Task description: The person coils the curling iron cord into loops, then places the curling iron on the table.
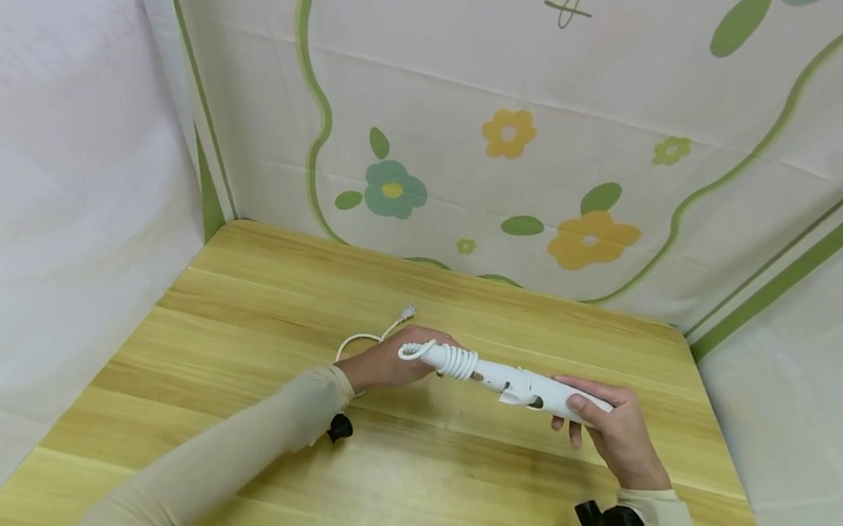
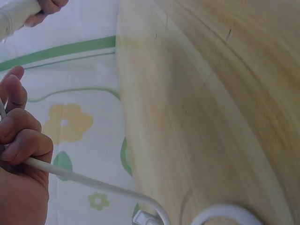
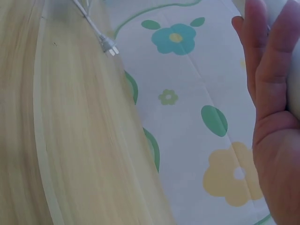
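A long white hair iron [image 1: 502,377] is held above the table, slightly tilted, its right end lower. My right hand [image 1: 619,435] grips that end, thumb on top and fingers around the far side and underneath. Several turns of white power cord [image 1: 462,363] wrap its left end. Behind that end, my left hand [image 1: 400,355] is partly hidden by the iron. In the left wrist view, its curled fingers [image 2: 29,143] hold the cord [image 2: 96,184]. A loose stretch of cord loops past this hand to the two-pin plug [image 1: 407,313] at the table's back.
The wood-grain table [image 1: 401,495] ends at a hanging white cloth [image 1: 438,72] printed with flowers. More white cloth closes off the left [image 1: 60,181] and right sides. A black strap mount [image 1: 608,517] sticks out at the right wrist, another [image 1: 339,428] by the left.
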`<state>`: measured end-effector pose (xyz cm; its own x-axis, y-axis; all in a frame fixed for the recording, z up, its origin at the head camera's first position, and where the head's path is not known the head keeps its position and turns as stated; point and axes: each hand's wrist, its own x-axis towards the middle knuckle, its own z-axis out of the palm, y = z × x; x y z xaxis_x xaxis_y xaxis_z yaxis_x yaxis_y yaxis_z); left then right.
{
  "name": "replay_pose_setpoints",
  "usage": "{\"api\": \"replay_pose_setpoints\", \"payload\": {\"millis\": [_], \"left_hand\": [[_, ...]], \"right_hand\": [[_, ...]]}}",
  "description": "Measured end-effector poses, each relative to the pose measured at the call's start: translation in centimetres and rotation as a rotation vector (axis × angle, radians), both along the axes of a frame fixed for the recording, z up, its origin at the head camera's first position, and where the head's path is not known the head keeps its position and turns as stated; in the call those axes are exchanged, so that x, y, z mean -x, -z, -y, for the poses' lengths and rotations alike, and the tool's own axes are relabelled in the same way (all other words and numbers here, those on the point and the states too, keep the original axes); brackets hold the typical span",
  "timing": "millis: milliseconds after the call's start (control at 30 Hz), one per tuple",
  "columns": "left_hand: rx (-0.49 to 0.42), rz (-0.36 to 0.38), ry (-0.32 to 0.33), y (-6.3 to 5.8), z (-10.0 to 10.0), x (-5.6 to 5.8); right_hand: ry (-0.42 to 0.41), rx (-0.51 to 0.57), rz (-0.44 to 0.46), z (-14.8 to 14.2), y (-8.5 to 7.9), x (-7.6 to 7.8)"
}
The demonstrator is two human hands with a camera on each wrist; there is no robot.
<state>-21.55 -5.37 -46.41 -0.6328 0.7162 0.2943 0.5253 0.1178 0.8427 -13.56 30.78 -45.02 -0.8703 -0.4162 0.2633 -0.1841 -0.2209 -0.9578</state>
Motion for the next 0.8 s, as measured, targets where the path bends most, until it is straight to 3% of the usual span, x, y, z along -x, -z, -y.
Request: {"api": "replay_pose_setpoints", "payload": {"millis": [67,133,167,233,333,567,800], "left_hand": [[0.014,0.109,-0.006,-0.1,-0.3,-0.3],[0.020,0.151,0.002,-0.1,-0.5,-0.5],[0.018,0.155,0.010,-0.1,-0.6,-0.6],[0.009,0.095,0.021,0.1,-0.8,-0.7],[-0.002,0.053,-0.013,0.4,-1.0,-0.8],[0.039,0.102,-0.183,0.8,-1.6,-1.8],[0.116,0.116,-0.234,1.2,-1.8,-2.5]], "right_hand": [[0.022,0.002,0.000,0.1,-0.1,0.0],[0.059,-0.014,0.012,0.2,-0.3,0.0],[0.078,-0.024,0.021,0.2,-0.4,0.0],[0.124,-0.051,0.043,0.4,-0.6,0.0],[0.184,-0.088,0.074,0.8,-0.7,0.1],[0.306,-0.166,0.101,1.8,-0.6,0.5],[0.392,-0.270,0.086,2.5,-0.3,0.6]]}}
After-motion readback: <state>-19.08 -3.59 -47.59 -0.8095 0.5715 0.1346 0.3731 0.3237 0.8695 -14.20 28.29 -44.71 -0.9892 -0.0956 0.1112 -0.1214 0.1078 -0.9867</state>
